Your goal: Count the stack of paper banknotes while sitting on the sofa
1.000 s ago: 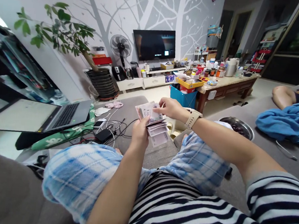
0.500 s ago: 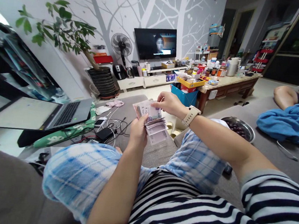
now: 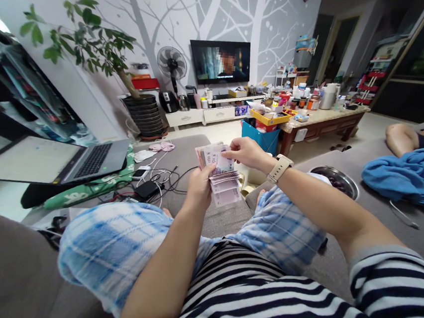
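Observation:
A fanned stack of banknotes [image 3: 226, 190], mostly pale purple, is held up above my lap. My left hand [image 3: 200, 185] is closed round its left side, the thumb lying over the face of the notes. Some notes stand upright at the back, with a pinkish edge at the left; others fold forward and hang down. My right hand [image 3: 245, 152], with a pale watch on the wrist, pinches the top right of an upright note between thumb and fingers.
An open laptop [image 3: 39, 160] lies to my left on a green cushion, with tangled cables [image 3: 166, 182] beside it. At right are a steel bowl of dark round fruit [image 3: 348, 184], a blue cloth [image 3: 409, 173] and another person's leg [image 3: 401, 140]. A cluttered table [image 3: 324, 115] stands ahead.
Both hands and the banknotes have shifted slightly right. My right hand has come a little lower and still pinches at the top of the notes. The television picture differs.

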Motion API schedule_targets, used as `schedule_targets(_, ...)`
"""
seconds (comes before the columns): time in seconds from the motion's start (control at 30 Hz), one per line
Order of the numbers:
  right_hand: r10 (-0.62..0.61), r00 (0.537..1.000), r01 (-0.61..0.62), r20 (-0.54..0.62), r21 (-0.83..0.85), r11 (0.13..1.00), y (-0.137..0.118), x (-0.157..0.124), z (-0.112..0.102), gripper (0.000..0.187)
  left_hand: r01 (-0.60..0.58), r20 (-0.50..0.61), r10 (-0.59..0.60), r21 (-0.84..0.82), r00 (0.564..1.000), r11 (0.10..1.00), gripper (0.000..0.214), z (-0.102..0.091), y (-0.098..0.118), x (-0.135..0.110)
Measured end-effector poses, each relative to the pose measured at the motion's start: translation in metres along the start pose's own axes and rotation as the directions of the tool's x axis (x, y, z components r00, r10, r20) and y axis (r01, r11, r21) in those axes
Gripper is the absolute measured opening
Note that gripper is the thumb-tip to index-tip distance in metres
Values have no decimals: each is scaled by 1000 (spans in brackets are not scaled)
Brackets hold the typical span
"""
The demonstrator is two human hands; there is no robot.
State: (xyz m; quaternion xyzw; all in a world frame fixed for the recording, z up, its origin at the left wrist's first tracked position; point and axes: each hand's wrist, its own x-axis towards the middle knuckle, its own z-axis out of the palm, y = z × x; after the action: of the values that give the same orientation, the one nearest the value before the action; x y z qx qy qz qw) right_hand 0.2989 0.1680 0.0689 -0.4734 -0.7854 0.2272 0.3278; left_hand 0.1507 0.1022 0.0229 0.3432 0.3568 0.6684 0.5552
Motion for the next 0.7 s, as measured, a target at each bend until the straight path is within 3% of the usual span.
schedule_targets(0.3, -104, 994, 105, -16, 43, 994, -7, 4, 4, 22, -13, -98, 9, -34, 995, 999, 21, 0, 0, 5)
schedule_targets(0.57, -32, 999, 33, -13, 112, 993, -11, 0, 1, 20, -29, -166, 13, -94, 986, 995, 16, 0, -1, 11)
schedule_targets(0.7, -63, 998, 63, -6, 144, 988, -11, 1, -2, 20, -48, -168, 31, -97, 985, 994, 17, -4, -4, 15)
